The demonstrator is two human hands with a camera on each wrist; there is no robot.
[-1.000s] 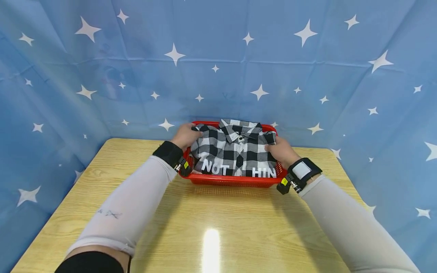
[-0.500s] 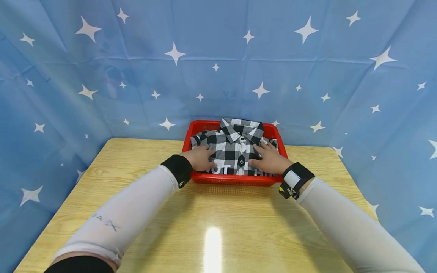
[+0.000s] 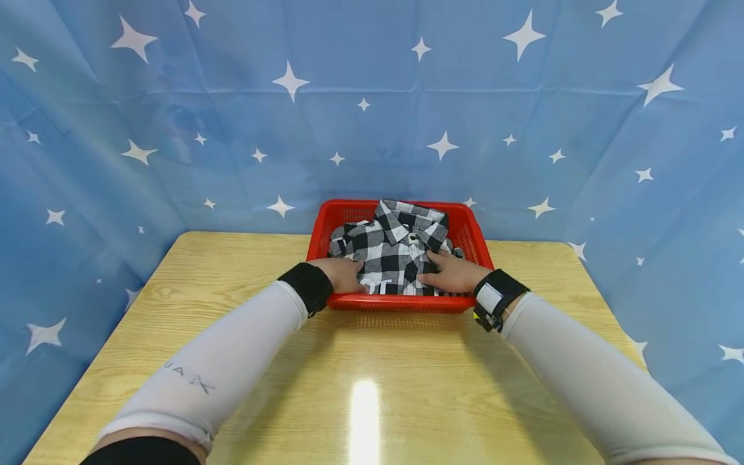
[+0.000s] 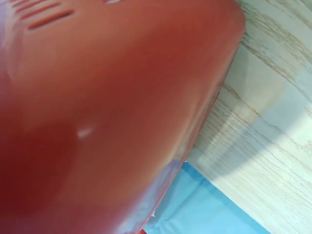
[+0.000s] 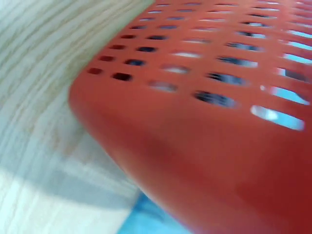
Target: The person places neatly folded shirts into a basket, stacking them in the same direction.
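Observation:
A black-and-white checked shirt (image 3: 389,255), collar at the back, lies in a red plastic basket (image 3: 401,303) at the far side of the table. My left hand (image 3: 343,275) reaches over the basket's front left and rests on the shirt, fingers pointing inward. Opposite it, my right hand (image 3: 454,273) presses on the shirt's front right with fingers extended. Both hands cover parts of the white lettering. Each wrist view is filled by the basket's outer wall, solid at the corner in the left (image 4: 122,112), slotted in the right (image 5: 161,112); neither shows fingers.
The light wooden table (image 3: 290,387) extends from the basket toward me, with a bright reflection at the front. A blue curtain with white stars (image 3: 372,129) hangs right behind the basket and along both sides.
Both hands have moved inward and forward from the shirt's outer sides, letting go of its edges. The shirt's sides are now tucked in and sit lower inside the basket, whose rim shows more.

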